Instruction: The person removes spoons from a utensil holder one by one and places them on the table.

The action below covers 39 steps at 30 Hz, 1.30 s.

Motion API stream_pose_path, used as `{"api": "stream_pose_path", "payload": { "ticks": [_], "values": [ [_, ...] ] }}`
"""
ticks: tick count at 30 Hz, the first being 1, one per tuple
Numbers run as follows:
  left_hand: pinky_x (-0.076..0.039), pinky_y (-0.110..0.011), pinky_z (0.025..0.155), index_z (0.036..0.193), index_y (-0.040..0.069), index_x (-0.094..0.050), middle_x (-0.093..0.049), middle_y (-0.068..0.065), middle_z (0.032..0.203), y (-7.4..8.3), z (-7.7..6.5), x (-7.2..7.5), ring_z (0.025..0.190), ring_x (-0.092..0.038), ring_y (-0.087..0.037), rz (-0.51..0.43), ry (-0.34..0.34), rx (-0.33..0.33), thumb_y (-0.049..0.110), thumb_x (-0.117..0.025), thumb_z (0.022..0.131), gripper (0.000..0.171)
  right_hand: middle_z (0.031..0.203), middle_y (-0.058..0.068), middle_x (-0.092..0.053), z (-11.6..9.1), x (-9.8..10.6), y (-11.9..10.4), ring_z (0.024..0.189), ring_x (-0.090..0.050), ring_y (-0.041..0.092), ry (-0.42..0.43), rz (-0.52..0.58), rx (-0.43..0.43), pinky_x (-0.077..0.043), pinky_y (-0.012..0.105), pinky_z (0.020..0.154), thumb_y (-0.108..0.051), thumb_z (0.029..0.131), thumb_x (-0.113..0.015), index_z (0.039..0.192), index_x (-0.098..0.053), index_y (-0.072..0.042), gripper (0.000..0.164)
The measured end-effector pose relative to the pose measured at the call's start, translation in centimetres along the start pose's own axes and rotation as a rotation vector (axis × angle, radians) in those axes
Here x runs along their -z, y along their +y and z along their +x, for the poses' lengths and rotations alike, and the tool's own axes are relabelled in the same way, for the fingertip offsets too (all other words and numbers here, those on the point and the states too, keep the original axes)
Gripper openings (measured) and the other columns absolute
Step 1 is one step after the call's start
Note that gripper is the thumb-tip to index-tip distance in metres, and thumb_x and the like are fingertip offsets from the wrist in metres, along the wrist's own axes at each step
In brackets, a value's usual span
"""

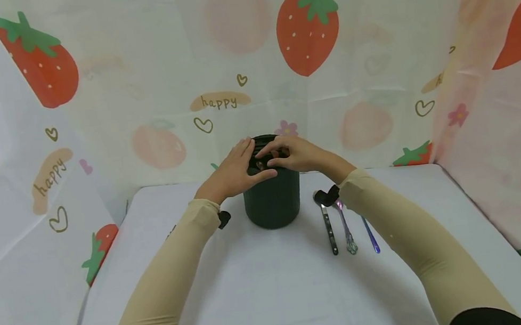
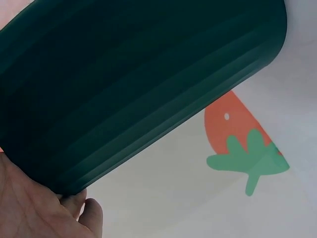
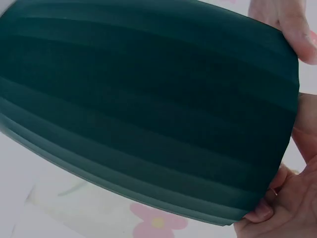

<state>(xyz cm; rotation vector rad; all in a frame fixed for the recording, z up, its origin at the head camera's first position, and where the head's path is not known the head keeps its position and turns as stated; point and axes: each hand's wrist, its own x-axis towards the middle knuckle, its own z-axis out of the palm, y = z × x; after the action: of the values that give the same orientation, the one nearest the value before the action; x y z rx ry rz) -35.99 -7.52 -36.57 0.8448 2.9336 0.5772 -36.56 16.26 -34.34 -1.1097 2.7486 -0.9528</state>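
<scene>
A dark green ribbed container (image 1: 272,204) stands upright on the table, and its ribbed wall fills much of both wrist views. My left hand (image 1: 234,171) holds it at the top left, thumb across the near side and long fingers along the rim. My right hand (image 1: 300,153) is over the mouth from the right, with its index finger and thumb apart at the front. A small brownish shiny thing (image 1: 261,165) shows in the mouth by those fingertips; I cannot tell whether they pinch it. The container's inside is mostly hidden by the hands.
On the white table (image 1: 266,296), right of the container, lie a spoon with a patterned black handle (image 1: 330,232), a utensil with an ornate purple-green handle (image 1: 348,235) and one with a blue handle (image 1: 372,237), partly under my right forearm. A strawberry-print curtain (image 1: 159,77) surrounds the table.
</scene>
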Motion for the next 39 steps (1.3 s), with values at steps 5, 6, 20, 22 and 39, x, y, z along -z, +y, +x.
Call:
{"api": "stream_pose_path", "payload": {
  "ticks": [5, 6, 20, 22, 39],
  "values": [
    [-0.01, -0.049, 0.136, 0.174, 0.01, -0.002, 0.001, -0.009, 0.181, -0.1, 0.1, -0.1, 0.167, 0.003, -0.026, 0.004, 0.002, 0.001, 0.087, -0.047, 0.094, 0.12, 0.112, 0.008, -0.065, 0.3, 0.0, -0.2, 0.091, -0.052, 0.024, -0.025, -0.024, 0.011, -0.046, 0.037, 0.079, -0.015, 0.107, -0.07, 0.139, -0.075, -0.014, 0.032],
    [-0.01, -0.049, 0.136, 0.174, 0.009, -0.002, 0.001, -0.009, 0.181, -0.1, 0.1, -0.1, 0.167, 0.003, -0.026, 0.006, 0.003, 0.002, 0.087, -0.047, 0.095, 0.12, 0.11, 0.008, -0.064, 0.3, 0.0, -0.2, 0.091, -0.051, 0.024, -0.025, -0.028, 0.014, -0.045, 0.037, 0.079, -0.015, 0.107, -0.07, 0.138, -0.076, -0.014, 0.032],
    [-0.01, -0.05, 0.136, 0.174, 0.009, -0.003, 0.001, -0.009, 0.181, -0.1, 0.0, 0.0, 0.167, 0.002, -0.027, 0.018, -0.003, 0.003, 0.088, -0.046, 0.094, 0.121, 0.121, 0.007, -0.073, -0.2, -0.1, -0.6, 0.091, -0.059, 0.021, 0.034, 0.008, -0.024, -0.049, 0.033, 0.079, -0.015, 0.106, -0.072, 0.125, -0.08, -0.011, 0.021],
    [-0.01, -0.05, 0.136, 0.174, 0.009, -0.003, 0.001, -0.01, 0.181, -0.1, -0.1, 0.0, 0.167, 0.002, -0.027, 0.016, -0.006, 0.003, 0.088, -0.046, 0.094, 0.121, 0.116, 0.007, -0.073, -0.3, -0.1, -0.6, 0.087, -0.056, 0.02, 0.048, 0.0, -0.033, -0.047, 0.032, 0.076, -0.016, 0.105, -0.073, 0.123, -0.081, -0.01, 0.02],
    [-0.011, -0.049, 0.136, 0.174, 0.011, -0.002, 0.002, -0.006, 0.182, -0.1, 0.2, -0.2, 0.168, 0.002, -0.025, 0.011, -0.002, 0.021, 0.09, -0.047, 0.093, 0.122, 0.113, 0.012, -0.074, -1.0, 0.7, 0.6, 0.098, -0.066, 0.025, 0.109, 0.131, -0.07, -0.056, 0.037, 0.09, -0.014, 0.107, -0.07, 0.116, -0.078, -0.002, 0.017]
  ]
}}
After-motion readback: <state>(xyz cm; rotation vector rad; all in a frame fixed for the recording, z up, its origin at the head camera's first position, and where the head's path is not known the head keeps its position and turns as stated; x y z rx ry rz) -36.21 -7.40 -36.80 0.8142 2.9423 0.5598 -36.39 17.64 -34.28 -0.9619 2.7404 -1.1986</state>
